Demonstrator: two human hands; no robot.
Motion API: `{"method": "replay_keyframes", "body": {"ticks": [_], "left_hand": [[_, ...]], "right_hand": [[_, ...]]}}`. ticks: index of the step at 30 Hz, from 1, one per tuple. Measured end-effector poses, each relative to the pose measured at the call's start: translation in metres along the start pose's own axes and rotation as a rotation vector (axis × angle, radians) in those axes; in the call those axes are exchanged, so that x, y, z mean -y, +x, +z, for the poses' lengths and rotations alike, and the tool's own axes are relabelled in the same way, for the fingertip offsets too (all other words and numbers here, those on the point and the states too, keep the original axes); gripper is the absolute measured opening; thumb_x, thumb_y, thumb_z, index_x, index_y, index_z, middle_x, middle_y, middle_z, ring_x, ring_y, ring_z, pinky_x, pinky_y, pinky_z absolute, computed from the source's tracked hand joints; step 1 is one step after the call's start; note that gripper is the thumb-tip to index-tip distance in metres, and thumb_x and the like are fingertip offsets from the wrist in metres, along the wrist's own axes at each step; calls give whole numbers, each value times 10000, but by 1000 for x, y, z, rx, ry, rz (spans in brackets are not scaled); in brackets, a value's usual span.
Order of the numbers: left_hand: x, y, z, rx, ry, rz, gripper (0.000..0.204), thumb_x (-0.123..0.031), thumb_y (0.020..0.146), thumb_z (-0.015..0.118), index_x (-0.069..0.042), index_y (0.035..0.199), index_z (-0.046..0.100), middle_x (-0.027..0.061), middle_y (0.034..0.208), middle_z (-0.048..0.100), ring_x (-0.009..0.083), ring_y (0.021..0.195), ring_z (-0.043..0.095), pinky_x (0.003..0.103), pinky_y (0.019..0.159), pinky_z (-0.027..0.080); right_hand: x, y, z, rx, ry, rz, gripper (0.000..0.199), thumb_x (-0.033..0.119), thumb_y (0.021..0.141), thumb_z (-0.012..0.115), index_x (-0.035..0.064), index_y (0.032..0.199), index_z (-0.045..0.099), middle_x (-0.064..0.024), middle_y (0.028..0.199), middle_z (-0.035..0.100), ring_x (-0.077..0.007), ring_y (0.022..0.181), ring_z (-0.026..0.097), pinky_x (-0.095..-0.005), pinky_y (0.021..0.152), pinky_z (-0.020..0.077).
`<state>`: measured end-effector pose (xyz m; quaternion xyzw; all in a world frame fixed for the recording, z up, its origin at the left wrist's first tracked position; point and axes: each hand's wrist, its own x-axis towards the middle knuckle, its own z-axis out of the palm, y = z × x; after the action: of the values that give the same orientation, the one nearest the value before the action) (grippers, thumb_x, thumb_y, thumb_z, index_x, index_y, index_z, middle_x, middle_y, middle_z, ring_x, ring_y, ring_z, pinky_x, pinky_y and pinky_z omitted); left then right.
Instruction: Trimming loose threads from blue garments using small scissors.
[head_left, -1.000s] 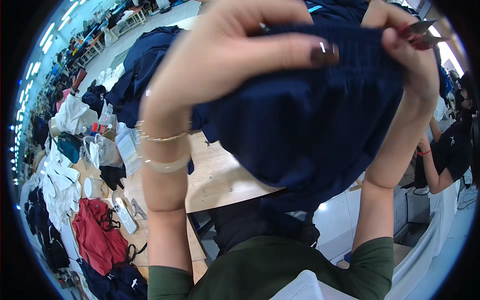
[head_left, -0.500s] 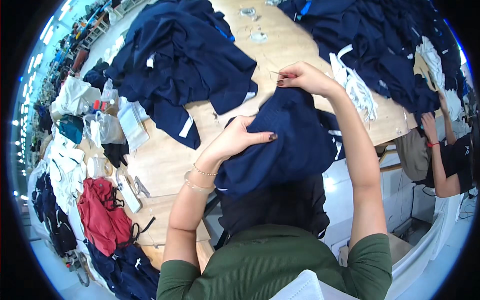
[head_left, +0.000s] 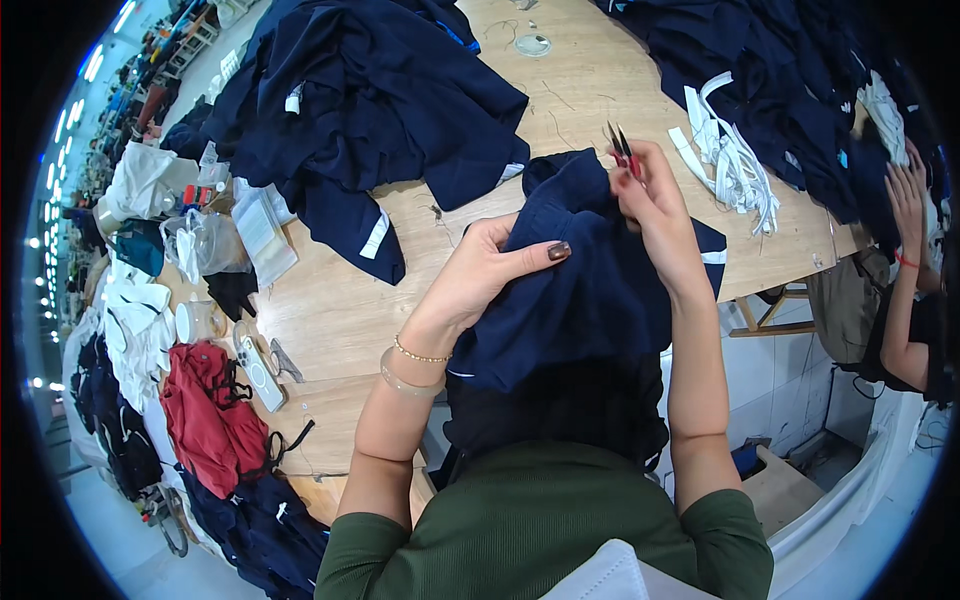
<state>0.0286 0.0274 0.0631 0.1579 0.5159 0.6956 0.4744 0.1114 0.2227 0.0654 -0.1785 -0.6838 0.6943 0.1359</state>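
Observation:
A navy garment (head_left: 590, 310) hangs over the table's near edge and my lap, its far end bunched up on the tabletop. My left hand (head_left: 485, 275) grips its left side, thumb lying across the top of the cloth. In my right hand (head_left: 655, 215) is a pair of red-handled thread snips (head_left: 627, 158), with the pointed blades sticking up and away from the cloth. The right fingers are at the garment's far right edge, slightly blurred. Whether they also pinch the fabric is hard to see.
Heaps of navy garments lie far left (head_left: 390, 110) and far right (head_left: 770, 100). White strips (head_left: 715, 150) lie beside the right heap. A red cloth item (head_left: 210, 410), a phone (head_left: 262, 378) and plastic bags (head_left: 215, 245) sit at left. A co-worker's hand (head_left: 906, 210) is at far right.
My right hand has come down and toward me from the garment's raised far edge, which has dropped into folds. The snips now point upward. The left hand keeps its hold.

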Motion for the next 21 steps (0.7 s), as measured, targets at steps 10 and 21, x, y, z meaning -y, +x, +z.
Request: {"method": "replay_keyframes", "body": {"ticks": [10,21], "left_hand": [[6,1,26,-110,-272,111,156,-2,877,645,45,1024,663,80,997,699,92,866,644,230,831,511],[7,-2,27,-128,-266,150,155,-6,884,637,32,1030,674,74,995,702,84,877,634,224,837,502]], "right_hand": [[-10,-54,-6,-228,-143,-286,240,60,847,687,1,1059,590,-42,940,606,-89,809,556,-194,703,434],[2,-51,1,-265,-556,-648,266,19,684,777,27,923,660,-71,805,643,-189,703,562,-267,590,441]]}}
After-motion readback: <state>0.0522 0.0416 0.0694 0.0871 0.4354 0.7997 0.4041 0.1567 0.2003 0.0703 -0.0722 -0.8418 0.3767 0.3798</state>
